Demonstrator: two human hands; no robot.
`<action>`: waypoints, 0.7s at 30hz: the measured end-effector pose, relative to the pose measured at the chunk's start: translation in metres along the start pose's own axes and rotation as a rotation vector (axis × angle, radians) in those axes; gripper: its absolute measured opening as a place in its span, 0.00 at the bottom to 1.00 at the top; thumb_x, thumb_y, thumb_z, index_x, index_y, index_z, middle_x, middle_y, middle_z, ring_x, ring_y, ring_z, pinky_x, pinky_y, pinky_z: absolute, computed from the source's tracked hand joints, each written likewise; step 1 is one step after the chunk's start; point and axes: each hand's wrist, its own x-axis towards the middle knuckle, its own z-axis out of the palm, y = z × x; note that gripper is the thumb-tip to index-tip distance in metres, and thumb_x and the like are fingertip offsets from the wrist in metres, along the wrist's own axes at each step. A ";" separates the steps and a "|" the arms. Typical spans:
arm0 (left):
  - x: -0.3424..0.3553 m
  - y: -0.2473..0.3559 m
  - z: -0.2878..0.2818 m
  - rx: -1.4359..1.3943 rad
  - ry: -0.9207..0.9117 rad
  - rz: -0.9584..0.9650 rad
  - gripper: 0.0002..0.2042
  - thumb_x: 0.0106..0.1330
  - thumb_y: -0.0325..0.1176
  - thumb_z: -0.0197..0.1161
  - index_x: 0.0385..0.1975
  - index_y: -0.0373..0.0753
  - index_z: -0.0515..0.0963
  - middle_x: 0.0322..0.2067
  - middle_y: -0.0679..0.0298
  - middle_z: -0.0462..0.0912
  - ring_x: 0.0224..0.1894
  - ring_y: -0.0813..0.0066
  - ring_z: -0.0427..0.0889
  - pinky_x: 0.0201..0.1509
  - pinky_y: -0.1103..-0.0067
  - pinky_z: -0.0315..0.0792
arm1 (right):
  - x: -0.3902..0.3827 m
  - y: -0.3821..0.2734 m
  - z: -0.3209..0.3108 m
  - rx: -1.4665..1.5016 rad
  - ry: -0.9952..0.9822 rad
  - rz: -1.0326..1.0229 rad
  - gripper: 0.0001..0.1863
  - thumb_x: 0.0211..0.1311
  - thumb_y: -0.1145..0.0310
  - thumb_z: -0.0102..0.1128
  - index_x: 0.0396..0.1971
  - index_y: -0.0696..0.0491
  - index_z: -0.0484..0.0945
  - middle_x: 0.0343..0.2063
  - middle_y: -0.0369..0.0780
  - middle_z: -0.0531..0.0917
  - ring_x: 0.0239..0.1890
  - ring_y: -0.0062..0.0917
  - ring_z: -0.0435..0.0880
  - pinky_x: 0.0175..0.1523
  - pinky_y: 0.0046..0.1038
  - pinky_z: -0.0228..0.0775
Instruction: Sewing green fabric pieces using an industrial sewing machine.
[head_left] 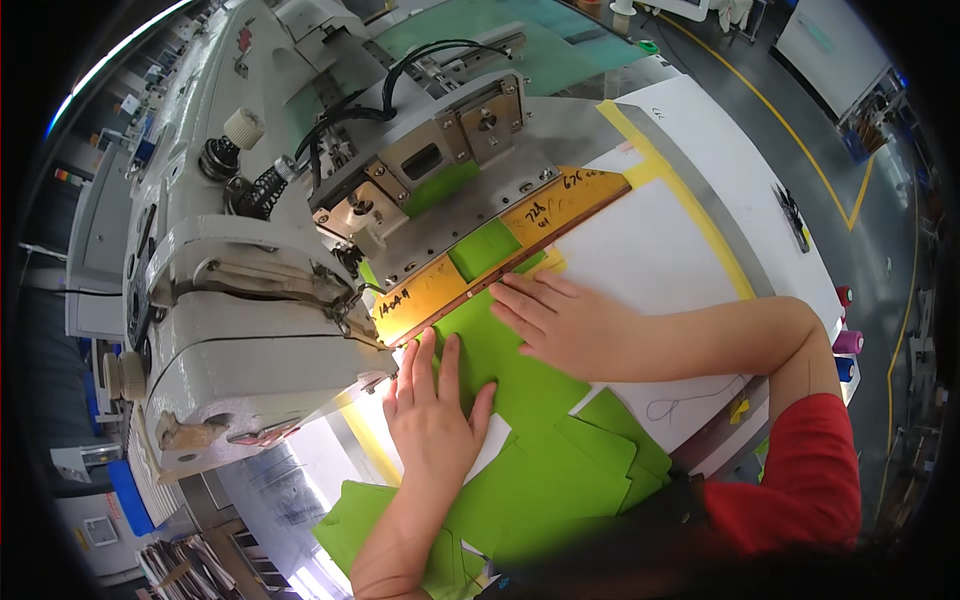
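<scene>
Lying palm-down, the bare left hand (430, 425) rests partly on a bright green, flat fabric piece (515, 385), its fingers apart and pointing toward twelve o'clock. At two o'clock from it, the bare right hand (565, 318) presses the same piece, fingers stretched toward ten o'clock rather than closed. The piece lies on the white worktop (640, 250) and reaches a long orange-yellow strip (425, 290) with a dark lower edge, at one o'clock from the left hand. A grey metal clamp bar (470, 230) lies along that strip. A large white sewing machine (260, 360) stands at nine o'clock from the left hand; overlapping green fabric pieces (560, 490) lie at six o'clock from the right hand.
</scene>
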 end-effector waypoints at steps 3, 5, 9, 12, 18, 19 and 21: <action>0.001 -0.003 0.005 -0.045 0.039 0.043 0.30 0.58 0.43 0.63 0.60 0.37 0.68 0.62 0.57 0.68 0.62 0.59 0.67 0.63 0.65 0.59 | 0.001 0.001 0.001 -0.017 0.015 -0.024 0.29 0.63 0.56 0.53 0.56 0.62 0.71 0.60 0.47 0.70 0.63 0.37 0.68 0.64 0.37 0.58; 0.005 -0.005 0.004 -0.053 0.029 0.058 0.30 0.58 0.44 0.63 0.58 0.35 0.69 0.60 0.57 0.69 0.62 0.59 0.68 0.62 0.66 0.61 | 0.003 0.000 -0.001 -0.026 0.005 -0.022 0.28 0.63 0.56 0.53 0.56 0.62 0.71 0.60 0.47 0.70 0.62 0.37 0.68 0.64 0.37 0.58; 0.010 -0.004 0.002 -0.072 0.005 0.055 0.30 0.56 0.45 0.63 0.58 0.34 0.70 0.58 0.57 0.71 0.61 0.60 0.69 0.62 0.66 0.63 | 0.012 -0.001 -0.007 -0.074 -0.045 -0.072 0.26 0.64 0.58 0.52 0.54 0.62 0.72 0.60 0.47 0.70 0.63 0.37 0.67 0.63 0.38 0.59; 0.012 -0.001 0.001 -0.074 0.011 0.043 0.31 0.56 0.45 0.63 0.58 0.34 0.69 0.58 0.57 0.71 0.60 0.60 0.70 0.61 0.66 0.64 | 0.024 -0.009 0.005 0.090 0.133 -0.112 0.24 0.57 0.65 0.52 0.50 0.64 0.74 0.56 0.50 0.72 0.60 0.38 0.68 0.62 0.39 0.59; 0.010 -0.006 0.003 -0.155 0.036 0.068 0.31 0.55 0.44 0.66 0.56 0.31 0.70 0.58 0.52 0.71 0.60 0.55 0.71 0.60 0.64 0.67 | 0.017 -0.008 0.002 0.067 0.026 -0.057 0.26 0.62 0.59 0.54 0.55 0.61 0.71 0.60 0.47 0.69 0.63 0.37 0.66 0.63 0.39 0.60; 0.010 -0.007 0.003 -0.153 0.036 0.059 0.31 0.55 0.44 0.66 0.56 0.31 0.70 0.58 0.52 0.71 0.60 0.55 0.71 0.60 0.64 0.67 | 0.016 -0.008 0.002 0.070 0.027 -0.066 0.26 0.62 0.59 0.54 0.55 0.61 0.71 0.60 0.47 0.69 0.63 0.37 0.66 0.63 0.39 0.60; 0.008 -0.007 0.002 -0.167 0.059 0.094 0.32 0.54 0.45 0.67 0.55 0.31 0.70 0.58 0.51 0.71 0.59 0.53 0.71 0.59 0.64 0.68 | 0.013 -0.009 0.000 0.113 0.025 -0.010 0.29 0.61 0.58 0.56 0.56 0.62 0.70 0.61 0.48 0.68 0.64 0.37 0.66 0.65 0.41 0.59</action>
